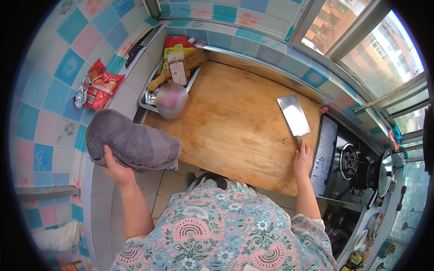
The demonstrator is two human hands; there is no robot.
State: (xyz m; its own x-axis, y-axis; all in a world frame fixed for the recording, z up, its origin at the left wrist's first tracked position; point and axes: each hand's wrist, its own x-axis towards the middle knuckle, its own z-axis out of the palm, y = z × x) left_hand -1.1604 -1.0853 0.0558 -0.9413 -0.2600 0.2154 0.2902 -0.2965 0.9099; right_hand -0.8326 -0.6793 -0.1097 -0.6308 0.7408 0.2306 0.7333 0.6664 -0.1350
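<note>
A folded grey towel hangs from my left hand, which grips its lower edge with the thumb over the front. The towel's right end overlaps the left edge of a large wooden cutting board. On the board's right side lies a cleaver, its broad shiny blade pointing away from me. My right hand is closed round the cleaver's handle, and most of the handle is hidden in the fingers.
At the board's far left, a metal tray holds packets, a small box and dry noodle-like strands; a blurred round patch covers part of it. Red snack packets and a black-handled knife lie farther left. A gas stove stands right.
</note>
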